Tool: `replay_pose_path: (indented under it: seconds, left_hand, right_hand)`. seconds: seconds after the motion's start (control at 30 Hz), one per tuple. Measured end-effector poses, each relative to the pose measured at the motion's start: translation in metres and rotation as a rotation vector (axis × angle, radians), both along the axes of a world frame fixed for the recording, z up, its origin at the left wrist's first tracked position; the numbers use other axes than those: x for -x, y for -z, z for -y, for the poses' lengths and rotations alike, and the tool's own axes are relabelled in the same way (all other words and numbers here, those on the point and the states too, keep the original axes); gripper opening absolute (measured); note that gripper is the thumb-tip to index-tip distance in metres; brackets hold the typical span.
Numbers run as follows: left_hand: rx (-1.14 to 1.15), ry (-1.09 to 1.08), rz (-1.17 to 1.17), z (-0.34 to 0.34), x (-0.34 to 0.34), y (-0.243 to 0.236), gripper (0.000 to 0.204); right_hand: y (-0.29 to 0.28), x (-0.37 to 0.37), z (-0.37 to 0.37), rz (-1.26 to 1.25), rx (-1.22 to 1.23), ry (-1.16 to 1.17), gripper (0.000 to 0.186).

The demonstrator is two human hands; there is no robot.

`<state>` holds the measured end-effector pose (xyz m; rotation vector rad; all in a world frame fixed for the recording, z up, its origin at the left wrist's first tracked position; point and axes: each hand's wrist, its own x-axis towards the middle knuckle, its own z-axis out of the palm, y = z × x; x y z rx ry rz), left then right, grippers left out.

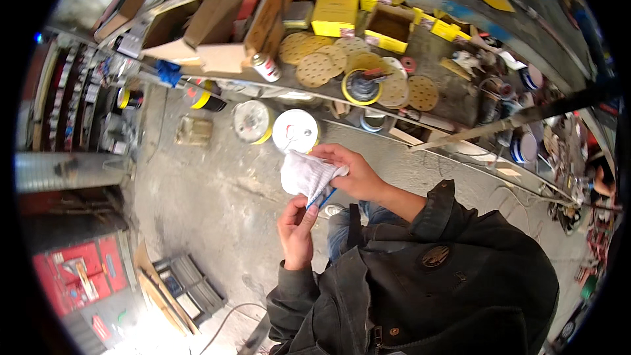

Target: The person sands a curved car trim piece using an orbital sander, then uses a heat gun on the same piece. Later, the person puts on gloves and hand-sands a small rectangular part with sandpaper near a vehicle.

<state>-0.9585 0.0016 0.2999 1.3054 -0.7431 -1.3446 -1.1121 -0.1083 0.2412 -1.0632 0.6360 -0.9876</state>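
Between my two hands hangs a white knit work glove (303,171) with a ribbed cuff and a blue edge. My left hand (297,231) pinches the blue edge at its lower end, thumb against fingers. Higher up and to the right, my right hand (353,172) grips the other side of the cuff. The rest of the glove bunches out toward the left, and its finger ends cannot be made out. Just beyond it on the floor stands a white bucket (295,133) with a lid.
A second bucket (252,122) stands beside the first. Ahead, a shelf holds sanding discs (320,70), a round sander (362,87), yellow boxes (334,16) and a spray can (265,67). A metal bar (499,119) slants across at right. A red tool case (82,276) lies at lower left.
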Motion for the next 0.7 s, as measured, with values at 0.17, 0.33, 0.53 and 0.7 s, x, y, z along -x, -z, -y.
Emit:
replay_pose_path:
  seconds: [0.17, 0.33, 0.53, 0.7]
  left_hand:
    - [0.211, -0.197, -0.605, -0.036, -0.005, -0.009, 0.024]
    - [0.183, -0.573, -0.618, -0.087, -0.025, -0.013, 0.029]
    - [0.007, -0.820, -0.269, -0.185, -0.064, 0.012, 0.031]
    - [0.282, -0.891, -0.685, -0.265, -0.066, 0.010, 0.043]
  right_hand:
    - [-0.007, -0.032, -0.008, 0.129, -0.595, -0.511, 0.046]
    - [-0.019, -0.079, -0.052, 0.224, -0.721, -0.647, 0.040]
    - [-0.020, -0.110, -0.141, 0.536, -0.916, -1.103, 0.042]
    - [0.024, -0.128, -0.196, 0.088, -0.703, -0.882, 0.033]
